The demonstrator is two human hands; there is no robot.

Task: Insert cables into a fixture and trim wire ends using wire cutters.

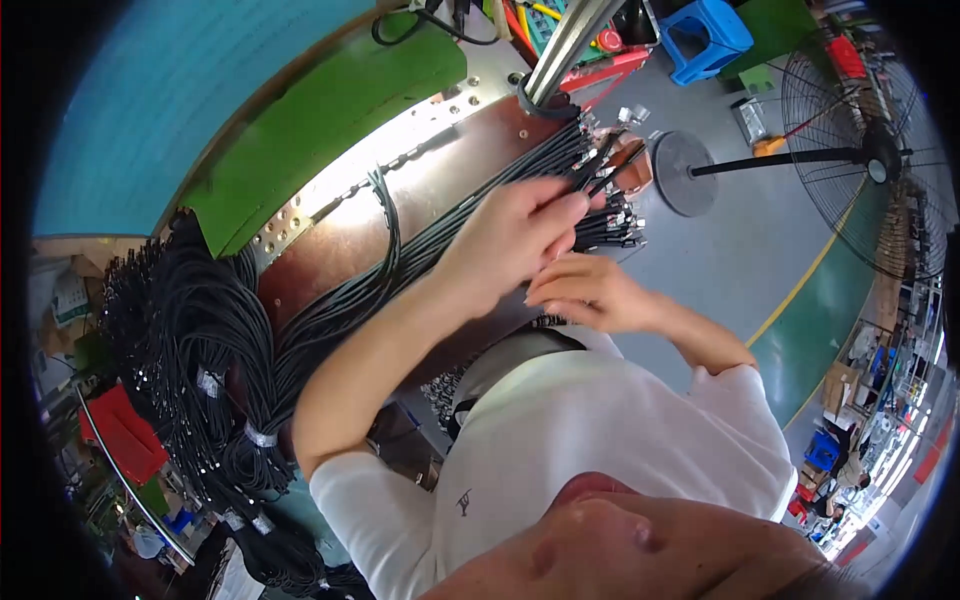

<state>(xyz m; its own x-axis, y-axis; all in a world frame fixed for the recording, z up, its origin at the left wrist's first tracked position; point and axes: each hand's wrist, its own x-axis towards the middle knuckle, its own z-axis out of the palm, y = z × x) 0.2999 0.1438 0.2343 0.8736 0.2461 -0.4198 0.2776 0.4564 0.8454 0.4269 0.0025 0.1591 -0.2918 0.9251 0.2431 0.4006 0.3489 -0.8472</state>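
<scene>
My left hand (525, 225) is closed around a few black cables (622, 168), whose ends stick out beyond its thumb and fingers. Just below it, close to its fingertips, is my right hand (590, 290) with bent fingers drawn together; whatever lies between them is hidden. Under both hands a long bundle of black cables (440, 240) runs across the brown bench top (325, 255). Light metallic connector ends (625, 228) fan out at its right end. A thinner strand of cables (385, 215) curves up from the bundle to a metal strip on the bench.
Thick coils of tied black cables (215, 340) hang at the left. A metal post (570, 50) rises at the bench's far edge, beside a green mat (330, 120). To the right are a floor fan (865, 160), its round base (685, 172) and a blue stool (705, 38).
</scene>
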